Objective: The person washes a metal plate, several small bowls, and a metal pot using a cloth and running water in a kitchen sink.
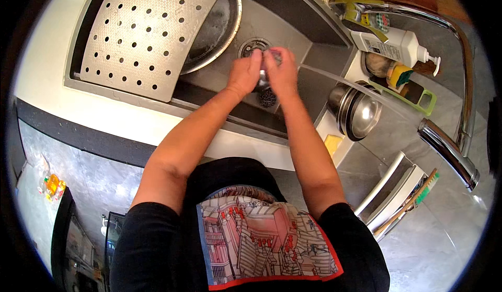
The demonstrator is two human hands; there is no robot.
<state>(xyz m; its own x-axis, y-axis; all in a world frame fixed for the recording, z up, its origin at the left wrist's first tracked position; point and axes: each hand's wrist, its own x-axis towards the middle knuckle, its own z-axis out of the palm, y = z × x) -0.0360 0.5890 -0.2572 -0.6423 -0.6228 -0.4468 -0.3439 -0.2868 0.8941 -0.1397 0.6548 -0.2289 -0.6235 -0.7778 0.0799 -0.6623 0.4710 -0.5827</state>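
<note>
Over the sink basin (274,13), my left hand (245,72) and my right hand (283,70) are together, gripping a small shiny object (262,81) between them; its kind cannot be told. The drain (253,44) lies just beyond my fingers. Below my hands, a dark scouring pad (268,98) is in the sink. Water streams from the faucet spout (447,154) towards my right hand. Left of my hands, a round metal pan (215,25) sits in the basin, partly hidden under a perforated metal tray (141,37).
At the sink's right stand stacked metal bowls (362,115), a white pump bottle (392,44), a yellow-and-green sponge (399,75) and a green-edged board (427,100). A yellow sponge (332,145) lies near the rim. A wooden-handled brush (415,199) rests in a wall holder.
</note>
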